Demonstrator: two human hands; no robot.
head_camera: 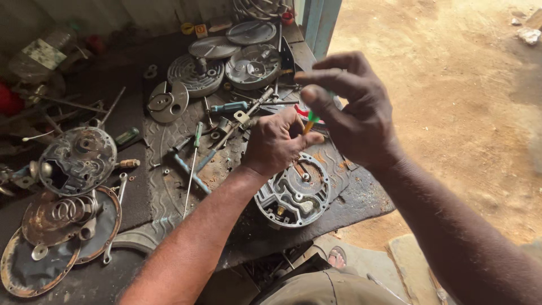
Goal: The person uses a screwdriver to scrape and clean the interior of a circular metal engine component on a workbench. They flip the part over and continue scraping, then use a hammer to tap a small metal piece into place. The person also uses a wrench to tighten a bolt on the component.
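**Both hands on a screwdriver above a round metal housing**

Our right hand (353, 110), right of centre in the head view, curls its fingers loosely around the green and orange handle of a screwdriver (310, 120). Our left hand (276, 141), at centre, is closed in a fist just below, touching the same tool. Directly under both, lower centre, a round metal housing (293, 195) lies on the dark surface (361, 197). At left, a second green-handled screwdriver (193, 164) and a rusty plate with a spring (70, 217) lie well apart.
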